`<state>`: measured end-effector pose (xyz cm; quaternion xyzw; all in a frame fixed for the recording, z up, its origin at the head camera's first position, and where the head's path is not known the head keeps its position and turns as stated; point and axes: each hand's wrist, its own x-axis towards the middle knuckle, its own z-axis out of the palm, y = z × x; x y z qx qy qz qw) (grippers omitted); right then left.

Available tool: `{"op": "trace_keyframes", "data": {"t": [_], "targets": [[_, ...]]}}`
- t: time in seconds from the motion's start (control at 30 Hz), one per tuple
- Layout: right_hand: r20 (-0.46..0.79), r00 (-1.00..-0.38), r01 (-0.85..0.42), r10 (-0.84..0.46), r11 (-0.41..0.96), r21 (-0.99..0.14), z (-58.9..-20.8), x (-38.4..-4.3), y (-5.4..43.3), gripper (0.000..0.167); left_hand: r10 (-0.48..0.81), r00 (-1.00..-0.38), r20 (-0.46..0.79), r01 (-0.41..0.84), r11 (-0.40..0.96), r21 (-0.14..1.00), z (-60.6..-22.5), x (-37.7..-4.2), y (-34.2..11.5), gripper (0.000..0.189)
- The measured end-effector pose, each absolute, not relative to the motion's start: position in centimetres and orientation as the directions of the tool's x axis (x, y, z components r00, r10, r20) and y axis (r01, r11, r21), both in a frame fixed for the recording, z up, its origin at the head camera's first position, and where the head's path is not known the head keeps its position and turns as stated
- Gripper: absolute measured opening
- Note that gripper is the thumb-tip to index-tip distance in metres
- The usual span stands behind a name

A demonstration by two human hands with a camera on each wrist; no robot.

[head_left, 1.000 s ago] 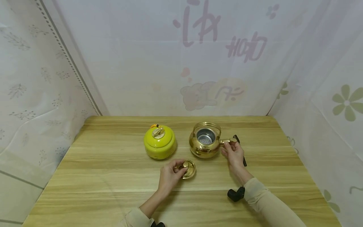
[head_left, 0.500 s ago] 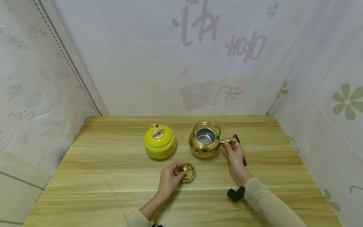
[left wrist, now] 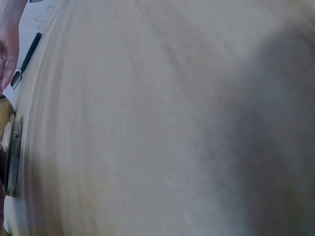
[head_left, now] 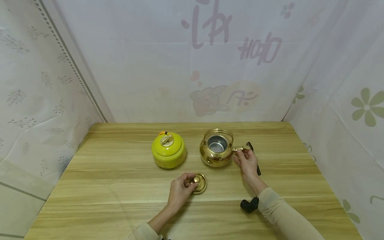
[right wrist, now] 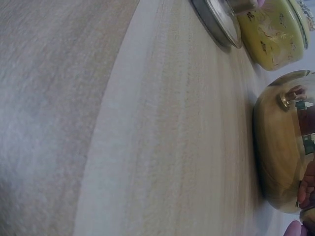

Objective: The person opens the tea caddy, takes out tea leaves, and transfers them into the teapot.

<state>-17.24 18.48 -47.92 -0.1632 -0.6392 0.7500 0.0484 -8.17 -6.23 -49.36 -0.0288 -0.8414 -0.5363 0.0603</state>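
In the head view my left hand (head_left: 180, 192) pinches the knob of a round brass lid (head_left: 202, 184) at the middle of the table. The lid lies flat or nearly so, close over the wood. At the right, my right hand (head_left: 247, 165) holds a short brass tube on the side of a brass teapot (head_left: 212, 161) between thumb and fingers. The teapot stands upright without its lid, its top handle raised, and a perforated metal strainer (head_left: 217, 146) shows inside. The lid's edge (left wrist: 14, 157) also shows in the left wrist view, and the teapot (right wrist: 280, 147) in the right wrist view.
A yellow-green lidded jar (head_left: 169, 156) with a gold ornament stands left of the teapot. Behind my right hand lies a black-handled scoop (left wrist: 30, 53), partly hidden in the head view. Printed cloth walls (head_left: 150, 66) enclose the wooden table (head_left: 105, 173).
My left hand has moved slightly down with the lid, towards the near side, and the lid has flattened from a tilt. The right hand and the teapot have stayed in place.
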Motion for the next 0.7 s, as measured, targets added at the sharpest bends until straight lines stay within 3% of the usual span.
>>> {"op": "trace_keyframes", "data": {"t": [0.7], "targets": [[-0.196,-0.943,0.151,0.270,-0.177,-0.973,-47.73,-17.13,18.52,0.022,0.019,-0.991,0.134,0.130,0.413,0.901,-49.18,-8.17,-6.70,0.026]]}}
